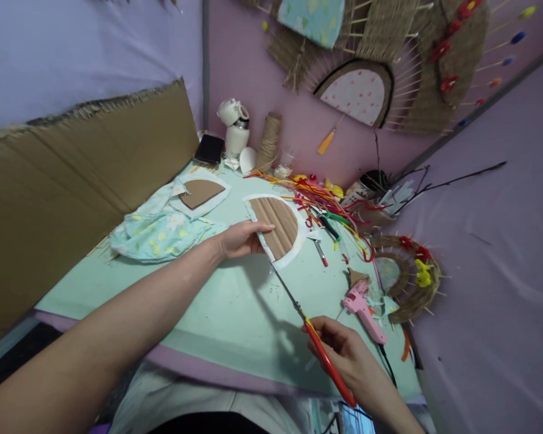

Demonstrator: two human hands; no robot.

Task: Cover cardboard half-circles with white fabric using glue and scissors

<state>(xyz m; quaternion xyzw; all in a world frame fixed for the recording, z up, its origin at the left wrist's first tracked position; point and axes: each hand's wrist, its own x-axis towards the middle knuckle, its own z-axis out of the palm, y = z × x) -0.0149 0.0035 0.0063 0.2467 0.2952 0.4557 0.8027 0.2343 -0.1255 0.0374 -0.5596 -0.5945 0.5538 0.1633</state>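
Observation:
Between the thumb and fingers of my left hand (pixel 247 239) is a half-round cardboard piece (pixel 278 223), with white fabric showing as a border around its edge. My right hand (pixel 344 349) grips red-handled scissors (pixel 319 343) whose long blades point up and left. The blade tips meet the lower corner of the fabric border; whether they cut into it I cannot tell. Left of my left hand lies a crumpled light-blue floral cloth (pixel 163 232). Behind it, another cardboard shape (pixel 203 193) rests on white-backed fabric.
A pink glue gun (pixel 365 310) lies right, its cord running toward the front edge. Pliers (pixel 329 227), a craft knife (pixel 320 252) and coloured pipe cleaners (pixel 317 196) spread behind. A twine spool (pixel 269 141) and a white bottle (pixel 237 138) stand at the back; a cardboard panel (pixel 95 175) walls the left.

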